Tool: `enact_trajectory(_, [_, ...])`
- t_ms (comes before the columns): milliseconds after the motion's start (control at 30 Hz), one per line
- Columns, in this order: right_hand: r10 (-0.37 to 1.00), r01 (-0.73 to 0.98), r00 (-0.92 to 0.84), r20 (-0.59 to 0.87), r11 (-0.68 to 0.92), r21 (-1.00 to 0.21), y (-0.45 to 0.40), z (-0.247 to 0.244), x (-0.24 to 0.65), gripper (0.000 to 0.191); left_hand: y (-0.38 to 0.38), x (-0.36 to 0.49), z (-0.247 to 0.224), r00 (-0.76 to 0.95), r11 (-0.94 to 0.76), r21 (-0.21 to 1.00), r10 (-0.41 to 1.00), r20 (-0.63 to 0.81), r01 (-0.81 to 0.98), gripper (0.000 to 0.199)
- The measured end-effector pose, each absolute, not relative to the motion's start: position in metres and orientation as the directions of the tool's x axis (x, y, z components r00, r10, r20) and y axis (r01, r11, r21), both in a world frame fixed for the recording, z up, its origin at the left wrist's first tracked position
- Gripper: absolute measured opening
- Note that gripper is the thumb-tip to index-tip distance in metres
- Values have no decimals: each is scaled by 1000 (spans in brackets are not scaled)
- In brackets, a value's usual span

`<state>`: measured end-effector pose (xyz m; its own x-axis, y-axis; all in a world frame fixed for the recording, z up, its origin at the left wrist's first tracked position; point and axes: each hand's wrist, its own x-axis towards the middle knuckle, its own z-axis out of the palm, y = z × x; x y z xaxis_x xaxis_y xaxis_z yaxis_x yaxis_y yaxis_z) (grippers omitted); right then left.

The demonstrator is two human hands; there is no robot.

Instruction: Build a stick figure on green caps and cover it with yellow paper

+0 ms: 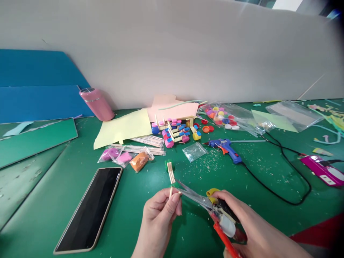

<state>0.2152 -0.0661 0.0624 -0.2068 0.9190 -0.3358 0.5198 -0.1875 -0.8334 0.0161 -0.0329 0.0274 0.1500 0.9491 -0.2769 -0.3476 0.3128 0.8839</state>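
Observation:
My left hand [161, 211] is closed in a pinch on thin pale wooden sticks [171, 191]. Just beyond the fingertips, a small piece of pale sticks side by side [171, 172] has green round parts at its far and near ends; whether it joins the pinched sticks is hard to make out. My right hand [249, 218] grips scissors [197, 197] with red and yellow-black handles. Their blades are parted and point left, with the tips at the sticks by my left fingers. The palm side of the right hand is partly hidden.
A phone [90, 209] lies at left, near bagged clay [139, 161] and a pink tumbler [97, 104]. Behind are small stick-and-cap models [174, 132] and a bag of coloured caps [220, 116]. A blue glue gun [225, 147] trails a black cord to a magenta power strip [322, 170].

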Motion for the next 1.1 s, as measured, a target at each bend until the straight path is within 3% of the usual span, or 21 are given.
enact_trajectory(267, [914, 469, -227, -336, -199, -860, -67, 60, 211, 63, -36, 13, 26, 189, 306, 895, 948, -255, -324, 32])
enact_trajectory(400, [890, 395, -242, -387, -274, -877, -67, 62, 205, 47, -36, 11, 22, 214, 291, 907, 949, -232, -304, 28])
enact_trajectory(600, [901, 489, -251, -354, -197, -850, -73, 64, 203, 23, -37, 10, 19, 290, 265, 928, 939, -186, -263, 22])
enact_trajectory(1100, [932, 595, -190, -309, -140, -791, -92, 52, 217, 24, -37, 28, 33, 373, 279, 933, 910, -181, -228, 29])
